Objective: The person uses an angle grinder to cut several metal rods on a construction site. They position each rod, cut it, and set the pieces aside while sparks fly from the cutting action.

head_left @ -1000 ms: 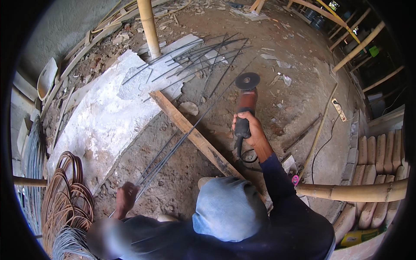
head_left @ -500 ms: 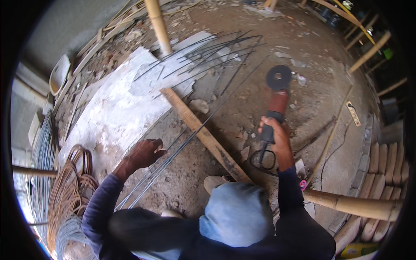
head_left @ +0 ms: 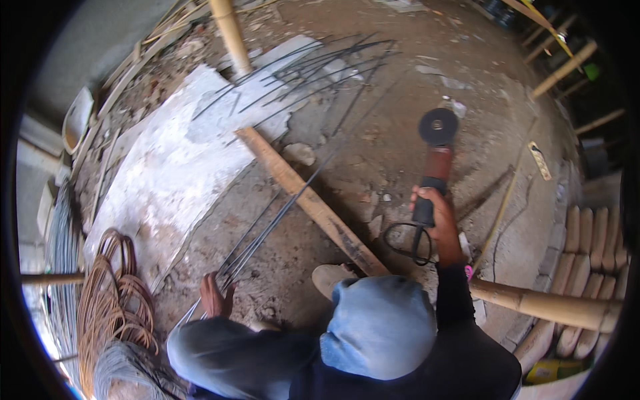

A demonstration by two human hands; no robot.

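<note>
My right hand (head_left: 437, 210) is closed round the dark rear grip of an angle grinder (head_left: 439, 160). Its black disc points away from me, raised over the ground, and the cord loops below the grip. At left, low beside my denim-covered knee, my left hand (head_left: 215, 295) is on a bundle of thin steel rods (head_left: 263, 230), which pass between thumb and fingers. These rods run away from me across a wooden plank (head_left: 313, 207) lying diagonally on the ground. My shoe (head_left: 331, 279) is by the plank's near end.
Loose cut rods (head_left: 313, 70) lie on a pale sheet (head_left: 167, 160) ahead. Coiled brown rods (head_left: 117, 293) and grey wire (head_left: 133, 373) lie at left. A bamboo pole (head_left: 230, 37) stands ahead; another (head_left: 540, 303) crosses at right, near a power strip (head_left: 540, 160).
My left hand has come down and back toward me, from above the ground onto the rods. The grinder has shifted slightly right and nearer, still in my right hand.
</note>
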